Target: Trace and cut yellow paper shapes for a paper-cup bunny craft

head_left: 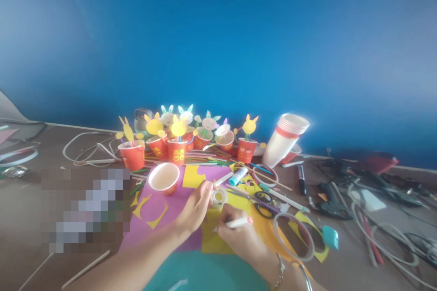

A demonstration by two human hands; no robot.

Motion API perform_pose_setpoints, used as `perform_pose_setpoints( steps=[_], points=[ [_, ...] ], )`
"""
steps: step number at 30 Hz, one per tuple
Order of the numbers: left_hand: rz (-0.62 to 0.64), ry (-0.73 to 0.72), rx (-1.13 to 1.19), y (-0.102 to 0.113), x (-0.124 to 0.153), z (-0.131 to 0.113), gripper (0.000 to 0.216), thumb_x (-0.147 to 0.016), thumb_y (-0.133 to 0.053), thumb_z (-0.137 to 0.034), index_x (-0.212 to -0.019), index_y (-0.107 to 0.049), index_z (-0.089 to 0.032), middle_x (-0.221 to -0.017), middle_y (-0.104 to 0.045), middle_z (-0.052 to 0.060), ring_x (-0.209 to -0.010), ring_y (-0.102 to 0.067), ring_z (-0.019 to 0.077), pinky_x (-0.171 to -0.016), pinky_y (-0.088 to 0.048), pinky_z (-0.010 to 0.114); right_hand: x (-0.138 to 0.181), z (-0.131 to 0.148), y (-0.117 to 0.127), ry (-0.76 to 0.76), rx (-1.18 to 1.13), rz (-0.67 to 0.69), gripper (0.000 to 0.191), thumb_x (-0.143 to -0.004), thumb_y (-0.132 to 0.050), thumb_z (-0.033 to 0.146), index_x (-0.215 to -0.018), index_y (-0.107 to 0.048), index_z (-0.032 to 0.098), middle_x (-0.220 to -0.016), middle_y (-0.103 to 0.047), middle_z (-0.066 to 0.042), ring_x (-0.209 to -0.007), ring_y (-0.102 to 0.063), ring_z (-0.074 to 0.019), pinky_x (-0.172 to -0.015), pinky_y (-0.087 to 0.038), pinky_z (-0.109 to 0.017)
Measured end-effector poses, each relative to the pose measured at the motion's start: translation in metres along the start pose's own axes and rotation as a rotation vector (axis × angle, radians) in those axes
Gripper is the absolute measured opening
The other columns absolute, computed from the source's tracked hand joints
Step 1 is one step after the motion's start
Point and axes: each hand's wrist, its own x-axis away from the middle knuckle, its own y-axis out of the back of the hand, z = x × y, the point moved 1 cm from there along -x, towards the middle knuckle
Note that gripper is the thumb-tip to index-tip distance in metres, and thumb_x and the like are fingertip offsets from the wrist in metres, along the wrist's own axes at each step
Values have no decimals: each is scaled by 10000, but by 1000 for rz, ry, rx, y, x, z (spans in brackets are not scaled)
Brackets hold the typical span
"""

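My right hand [235, 232] grips a white marker [239, 222] with a pinkish end, its other end low over the yellow paper [215, 243]. My left hand [196, 207] is closed beside it, thumb up; a white stick-like piece [223, 178] shows at its fingertips, and I cannot tell whether it is held. A small roll of clear tape [219, 196] lies between the hands. Scissors [254, 198] with black handles and a glue stick [238, 176] lie just beyond. An open paper cup [164, 177] stands left on purple paper [153, 229].
Red paper cups [132, 157] with rabbit-shaped paper figures [179, 127] line the back before a blue wall [218, 45]. A leaning stack of cups [282, 141] stands right. A large tape roll [293, 236], glue gun [330, 202] and cables [382, 232] lie rightward.
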Motion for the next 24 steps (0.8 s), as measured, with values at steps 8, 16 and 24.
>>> perform_pose_setpoints(
  steps=[8,16,24],
  points=[
    [-3,-1,-18,0,0,0,379,-920,-267,-503,-881,-497,-204,-607,-350,-58,-549,-366,122,-532,-362,230,0,1,0,-9,16,-6,183,-649,-532,151,-551,-388,208,-468,-371,69,-450,-308,-87,-408,-236,-216],
    [0,-18,-49,0,-1,2,371,-931,-263,-484,-896,-507,-208,-600,-368,-60,-563,-374,125,-579,-348,240,1,0,1,10,12,14,194,-661,-527,146,-557,-377,210,-476,-352,70,-462,-287,-88,-414,-232,-218],
    [-4,-24,-58,1,0,2,372,-929,-265,-487,-888,-504,-204,-612,-378,-58,-574,-395,127,-593,-367,245,1,1,0,2,-17,18,178,-639,-510,127,-559,-374,209,-483,-349,72,-459,-280,-82,-412,-221,-218]
  ],
)
